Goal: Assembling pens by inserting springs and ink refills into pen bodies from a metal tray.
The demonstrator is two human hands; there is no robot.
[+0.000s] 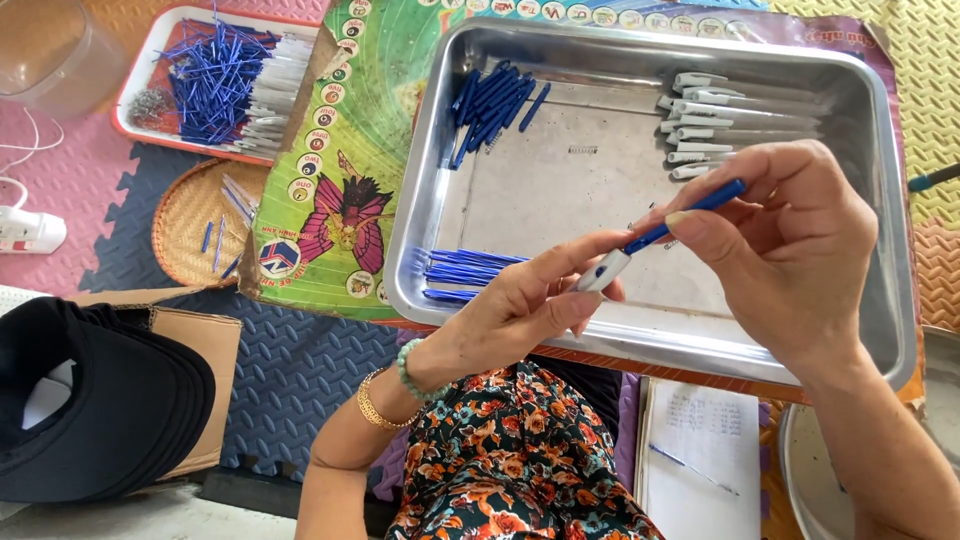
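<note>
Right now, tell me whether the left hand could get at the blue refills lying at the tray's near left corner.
Probably yes. The left hand sits just right of the blue refills in the steel tray, nothing lying between them. But its fingers pinch the pen, so it would need to let go first.

This looks like a home floor turned into a piecework spot for putting pens together. Foam puzzle mats (300, 370) in pink, blue and yellow cover the ground. A steel tray (880, 300) holds sorted pen parts; a plastic tray (140, 70) and a woven basket (190, 215) hold more. A notebook (705, 450), a black cap (95, 410) and a cardboard box (205, 350) lie around.
</note>
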